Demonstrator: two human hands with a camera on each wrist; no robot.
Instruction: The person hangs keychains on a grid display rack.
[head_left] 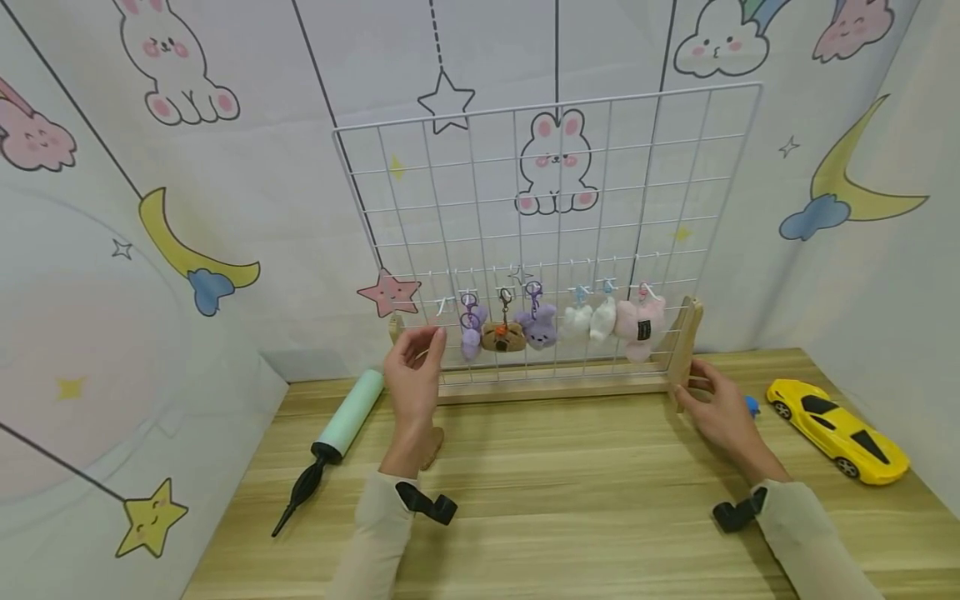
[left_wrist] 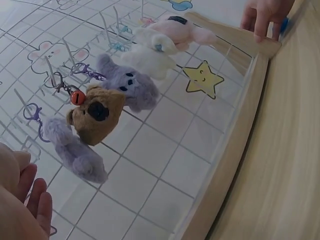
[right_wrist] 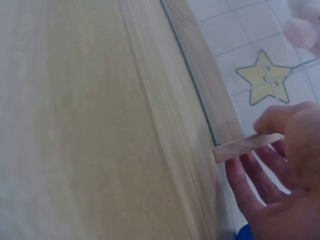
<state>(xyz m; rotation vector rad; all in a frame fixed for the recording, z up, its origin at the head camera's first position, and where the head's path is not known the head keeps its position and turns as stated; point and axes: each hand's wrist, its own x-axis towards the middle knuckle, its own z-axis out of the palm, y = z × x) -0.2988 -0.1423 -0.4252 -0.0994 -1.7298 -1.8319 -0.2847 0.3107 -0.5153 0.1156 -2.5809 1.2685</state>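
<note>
A white wire grid rack (head_left: pixel 592 242) stands in a wooden base. Plush keychains hang in a row from its hooks: a purple one (left_wrist: pixel 75 150), a brown bear with a red bell (left_wrist: pixel 102 112), a purple bunny (head_left: pixel 538 327), white ones (head_left: pixel 602 320) and a pink one (head_left: pixel 640 325). My left hand (head_left: pixel 416 367) is raised at the rack's left end, fingertips loosely bent close below a bare hook (head_left: pixel 442 306), with nothing visible in it. My right hand (head_left: pixel 720 408) grips the wooden end support (right_wrist: pixel 245 146), thumb on one face and fingers on the other.
A mint-green hand pump (head_left: pixel 352 412) with a black nozzle lies left on the wood-grain table (head_left: pixel 570 500). At the right are a yellow toy car (head_left: pixel 836 429) and a small blue object (head_left: pixel 752 406) partly behind my right hand. A patterned cloth backdrop (head_left: pixel 262 167) rises behind the rack.
</note>
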